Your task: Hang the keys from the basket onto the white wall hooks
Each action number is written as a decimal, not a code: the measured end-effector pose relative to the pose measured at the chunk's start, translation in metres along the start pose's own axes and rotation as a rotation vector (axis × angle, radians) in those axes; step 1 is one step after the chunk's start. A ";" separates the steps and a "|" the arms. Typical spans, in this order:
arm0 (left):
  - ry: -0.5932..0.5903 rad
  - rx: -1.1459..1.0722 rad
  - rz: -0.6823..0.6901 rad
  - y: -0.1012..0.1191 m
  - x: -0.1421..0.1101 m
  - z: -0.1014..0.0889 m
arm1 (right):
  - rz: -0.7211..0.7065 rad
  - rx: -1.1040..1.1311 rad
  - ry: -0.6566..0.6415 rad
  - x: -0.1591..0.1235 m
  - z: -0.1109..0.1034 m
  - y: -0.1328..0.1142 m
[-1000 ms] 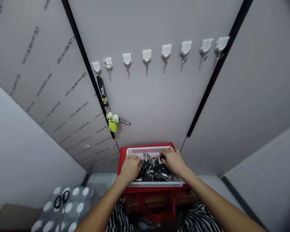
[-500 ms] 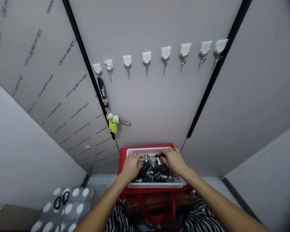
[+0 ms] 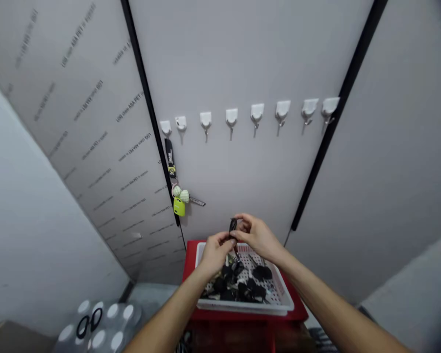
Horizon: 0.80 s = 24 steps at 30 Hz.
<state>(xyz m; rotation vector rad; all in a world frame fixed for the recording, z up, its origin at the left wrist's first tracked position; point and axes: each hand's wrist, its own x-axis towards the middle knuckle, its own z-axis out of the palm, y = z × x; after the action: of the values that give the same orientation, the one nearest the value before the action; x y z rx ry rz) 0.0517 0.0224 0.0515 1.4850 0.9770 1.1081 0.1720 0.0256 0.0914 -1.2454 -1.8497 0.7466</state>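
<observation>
A black keychain strap (image 3: 233,225) forms a narrow loop above the white plastic basket (image 3: 244,307). My left hand (image 3: 216,254) pinches it low down from the left. From the right, my right hand (image 3: 259,238) grips it with thumb and fingers. Something small and dark dangles below the pinch toward the basket; its end blurs into the pile. Black-headed keys (image 3: 226,287) and key fobs lie heaped on the basket's perforated floor, with another dark key fob (image 3: 262,273) apart at the right.
The basket rests on a red surface (image 3: 297,314). On the wall is a row of several white hooks (image 3: 231,116); a black lanyard (image 3: 170,154) with a lime-green tag (image 3: 179,207) hangs at the left end. Black-handled scissors (image 3: 89,323) lie on packed bottles (image 3: 116,340) at lower left.
Both hands have risen from among the keys in the basket and come together, now holding the black keychain strap above it. The camera view has tilted upward, so the hooks appear lower.
</observation>
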 end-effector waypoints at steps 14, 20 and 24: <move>0.287 -0.130 0.255 0.110 0.046 -0.068 | -0.276 0.313 0.207 0.098 0.001 -0.108; 0.432 -0.130 0.384 0.166 0.063 -0.095 | -0.386 0.287 0.328 0.138 -0.002 -0.159; 0.447 -0.120 0.404 0.185 0.072 -0.104 | -0.382 0.201 0.416 0.158 -0.004 -0.175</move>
<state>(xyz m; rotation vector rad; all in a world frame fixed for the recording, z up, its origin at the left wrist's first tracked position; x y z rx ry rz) -0.0236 0.0841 0.2537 1.3977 0.9036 1.8159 0.0551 0.1127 0.2766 -0.8100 -1.5589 0.4118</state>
